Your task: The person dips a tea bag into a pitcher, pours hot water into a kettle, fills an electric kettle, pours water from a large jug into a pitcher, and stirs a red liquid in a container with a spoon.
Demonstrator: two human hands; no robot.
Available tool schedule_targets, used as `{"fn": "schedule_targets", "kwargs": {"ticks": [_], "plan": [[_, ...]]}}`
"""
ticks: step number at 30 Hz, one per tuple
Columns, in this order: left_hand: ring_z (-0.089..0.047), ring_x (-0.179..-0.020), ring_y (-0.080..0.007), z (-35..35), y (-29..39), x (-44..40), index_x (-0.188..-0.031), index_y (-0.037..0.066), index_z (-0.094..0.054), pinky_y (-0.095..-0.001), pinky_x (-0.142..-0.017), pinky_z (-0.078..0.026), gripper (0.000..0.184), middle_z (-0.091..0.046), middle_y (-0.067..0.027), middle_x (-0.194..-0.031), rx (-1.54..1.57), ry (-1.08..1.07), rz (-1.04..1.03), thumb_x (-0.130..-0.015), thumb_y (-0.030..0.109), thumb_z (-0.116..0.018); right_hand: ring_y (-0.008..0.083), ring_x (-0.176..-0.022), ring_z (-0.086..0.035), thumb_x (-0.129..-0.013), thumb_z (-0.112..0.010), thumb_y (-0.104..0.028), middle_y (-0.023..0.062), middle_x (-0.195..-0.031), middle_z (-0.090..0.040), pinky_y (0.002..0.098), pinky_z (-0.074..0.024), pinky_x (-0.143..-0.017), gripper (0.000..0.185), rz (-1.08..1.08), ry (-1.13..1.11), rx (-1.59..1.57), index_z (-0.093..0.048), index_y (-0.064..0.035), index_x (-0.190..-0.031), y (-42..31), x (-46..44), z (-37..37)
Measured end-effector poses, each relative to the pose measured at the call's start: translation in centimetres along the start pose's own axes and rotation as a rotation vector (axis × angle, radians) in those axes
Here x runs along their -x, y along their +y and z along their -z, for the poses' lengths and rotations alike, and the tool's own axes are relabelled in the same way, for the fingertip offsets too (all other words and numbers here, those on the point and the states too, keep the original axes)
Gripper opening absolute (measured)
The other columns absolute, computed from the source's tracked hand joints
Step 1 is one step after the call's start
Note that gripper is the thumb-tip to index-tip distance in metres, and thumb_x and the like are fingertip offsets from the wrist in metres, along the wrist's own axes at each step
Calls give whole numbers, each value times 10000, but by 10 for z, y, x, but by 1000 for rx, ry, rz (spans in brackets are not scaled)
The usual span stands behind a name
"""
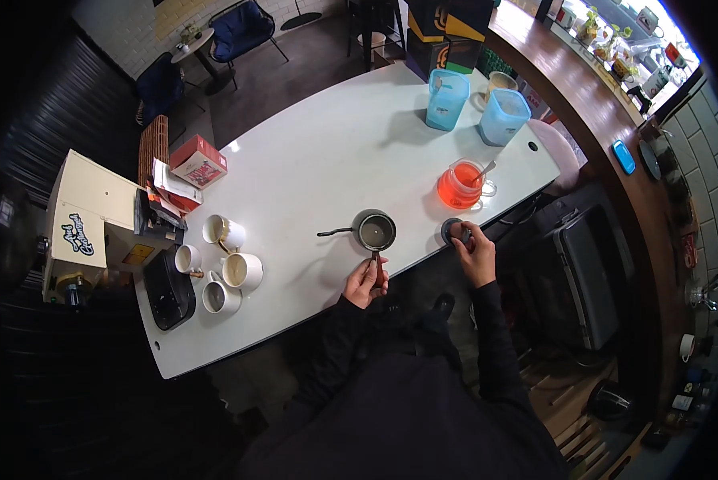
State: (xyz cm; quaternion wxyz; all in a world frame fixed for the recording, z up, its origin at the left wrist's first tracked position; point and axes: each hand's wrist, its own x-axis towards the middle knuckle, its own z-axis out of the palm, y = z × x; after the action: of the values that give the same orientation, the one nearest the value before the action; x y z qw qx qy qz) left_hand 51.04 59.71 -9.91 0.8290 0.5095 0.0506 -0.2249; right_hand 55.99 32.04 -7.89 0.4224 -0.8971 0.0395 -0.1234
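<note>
My left hand [364, 282] is closed around the reddish-brown handle of a small round metal pot [376, 231] at the middle of the table's near side. The pot's open top faces me. A thin dark handle, possibly a spoon's, sticks out at its left. At the table's near edge, my right hand [476, 254] has its fingers closed on a small dark round object [448, 232], whose kind I cannot make out. Just beyond it stands a clear glass jug [460, 186] of orange-red liquid, with a spoon leaning inside.
Several white mugs [241, 271] stand on the left of the white table [319, 152], near a black tray [167, 296] and a cream-coloured machine [87, 212]. A red box [199, 162] sits behind them. Two blue containers [447, 100] stand at the far right, before dark boxes [443, 36].
</note>
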Motion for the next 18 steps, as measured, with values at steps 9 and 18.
{"fn": "schedule_targets", "kwargs": {"ticks": [9, 18], "plan": [[-545, -734, -83, -3, 9, 6, -1267, 75, -533, -229, -677, -483, 415, -566, -4, -870, -99, 64, -57, -1020, 400, -459, 288, -510, -583, -767, -754, -172, 121, -569, -559, 386, -444, -521, 380, -7, -48, 14, -633, -82, -1116, 11, -4, -27], [-531, -729, -96, 5, 8, 10, -1289, 49, -497, -241, -671, -459, 455, -541, -23, -865, -69, 53, -106, -1020, 412, -454, 338, -620, -642, -773, -749, -202, 155, -649, -615, 417, -489, -587, 394, -29, -102, 42, -627, -107, -1135, 7, -9, -43]]}}
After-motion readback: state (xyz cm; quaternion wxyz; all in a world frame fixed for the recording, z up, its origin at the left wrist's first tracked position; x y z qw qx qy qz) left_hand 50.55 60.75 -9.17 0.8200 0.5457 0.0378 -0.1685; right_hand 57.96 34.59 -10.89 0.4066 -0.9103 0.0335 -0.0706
